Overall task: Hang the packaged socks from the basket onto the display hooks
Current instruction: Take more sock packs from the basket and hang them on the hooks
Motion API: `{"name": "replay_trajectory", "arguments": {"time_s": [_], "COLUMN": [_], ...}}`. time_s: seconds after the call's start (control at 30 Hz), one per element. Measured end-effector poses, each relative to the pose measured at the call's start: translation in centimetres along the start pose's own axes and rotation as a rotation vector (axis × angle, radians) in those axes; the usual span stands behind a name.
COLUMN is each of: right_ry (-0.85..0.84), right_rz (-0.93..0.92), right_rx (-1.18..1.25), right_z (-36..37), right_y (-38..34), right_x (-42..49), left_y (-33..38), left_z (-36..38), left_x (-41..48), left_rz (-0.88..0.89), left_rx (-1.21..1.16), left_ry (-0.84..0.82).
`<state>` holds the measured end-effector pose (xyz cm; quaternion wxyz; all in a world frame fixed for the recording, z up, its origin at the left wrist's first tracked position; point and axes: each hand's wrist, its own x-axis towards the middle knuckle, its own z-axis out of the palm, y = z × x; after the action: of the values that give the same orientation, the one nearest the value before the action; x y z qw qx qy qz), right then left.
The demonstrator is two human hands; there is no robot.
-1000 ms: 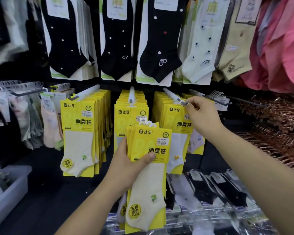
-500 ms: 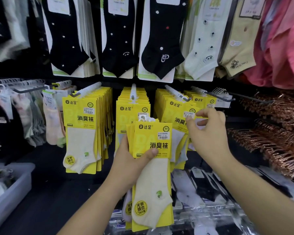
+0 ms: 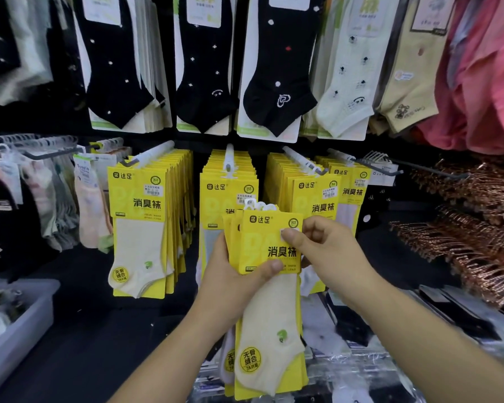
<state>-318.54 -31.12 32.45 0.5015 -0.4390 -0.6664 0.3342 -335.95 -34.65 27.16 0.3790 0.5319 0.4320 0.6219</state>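
Gripping a fanned stack of yellow sock packs (image 3: pixel 271 324) in the left hand (image 3: pixel 230 283), thumb curled across the front card. Pinching the front pack (image 3: pixel 259 245) at its upper right corner between the right hand (image 3: pixel 332 257) thumb and fingers (image 3: pixel 317 228), low before the filled display hooks (image 3: pixel 300 161).

Pink clothes (image 3: pixel 483 77) top rt; copper hangers (image 3: pixel 477 228) stacked below

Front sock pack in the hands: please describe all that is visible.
The front pack is a yellow card with black print, carrying a pale cream ankle sock with a small green motif and a round yellow sticker. It stands upright, foremost of a stack topped by white hooks. The left hand grips the stack, thumb on the card; the right hand pinches its upper right corner.
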Motion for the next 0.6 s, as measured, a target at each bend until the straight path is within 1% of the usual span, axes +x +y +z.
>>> {"name": "replay_trajectory", "arguments": {"time_s": [0.1,0.17,0.3,0.37,0.47,0.6], "right_ry": [-0.050,-0.046,-0.043,-0.028,0.011,-0.032], "right_rz": [0.044,0.090,0.160,0.142,0.039,0.033], "right_rx": [0.194,0.298,0.350,0.299,0.103,0.068], "right_z": [-0.1,-0.3,-0.9,-1.1,-1.2,-0.9], "right_y": [0.2,0.2,0.0,-0.5,-1.4,-2.7], "right_x": [0.0,0.0,0.0,0.2,0.7,1.2], "left_y": [-0.1,-0.1,-0.4,-0.5,-0.6,-0.5], "left_z": [-0.1,-0.2,-0.5,-0.6,-0.5,-0.6], "left_x": [0.1,0.2,0.1,0.0,-0.1,-0.1], "left_rz": [-0.011,-0.020,-0.018,0.000,0.029,0.048], "left_rx": [-0.068,-0.096,-0.067,-0.022,0.021,0.049], "left_ry": [0.001,0.014,0.009,0.011,0.014,0.021]}}
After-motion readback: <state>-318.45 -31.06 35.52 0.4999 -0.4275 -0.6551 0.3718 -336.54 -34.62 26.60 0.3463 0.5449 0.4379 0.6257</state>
